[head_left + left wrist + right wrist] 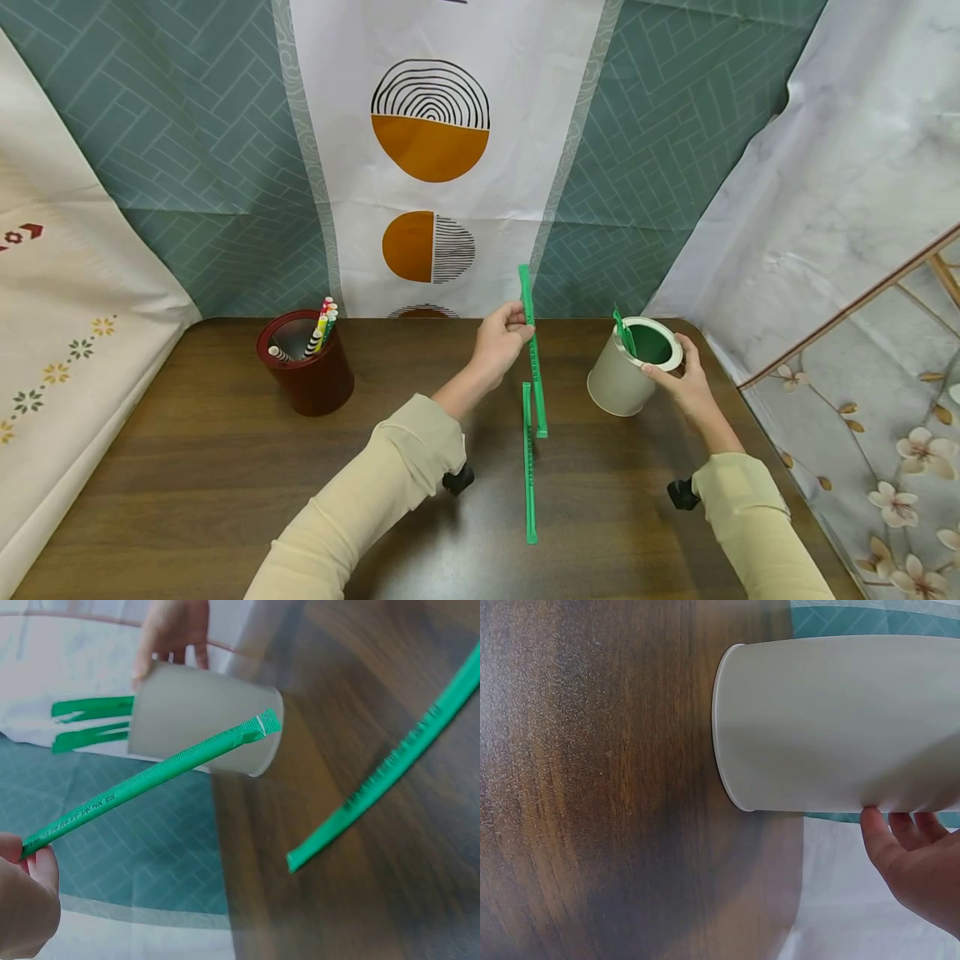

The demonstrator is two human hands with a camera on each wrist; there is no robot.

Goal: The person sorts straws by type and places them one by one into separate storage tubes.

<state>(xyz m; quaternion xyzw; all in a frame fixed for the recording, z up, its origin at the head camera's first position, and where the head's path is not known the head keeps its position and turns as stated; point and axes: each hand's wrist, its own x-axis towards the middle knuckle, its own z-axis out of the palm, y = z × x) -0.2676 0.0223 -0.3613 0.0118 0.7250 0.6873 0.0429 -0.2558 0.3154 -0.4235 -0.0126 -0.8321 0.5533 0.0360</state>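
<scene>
My left hand (498, 342) pinches a green wrapped straw (535, 375) near its upper part, between thumb and fingers. The straw is raised over the table, with dark print along its wrapper. Below it, a second green wrapped straw (529, 492) lies on the wood. At the right stands a pale grey canister (617, 385) with a white rim. My right hand (692, 390) holds the canister, thumb at the rim and fingers around the far side. Green wrapped straws (94, 707) stick out of the canister's mouth; their lower ends are hidden inside.
A dark red cup (318, 387) holding several colourful striped straws (321, 327) stands at the back left of the wooden table (187, 467). Patterned cloth (217, 167) hangs behind the table's back edge. Floral fabric (900, 467) borders the right side.
</scene>
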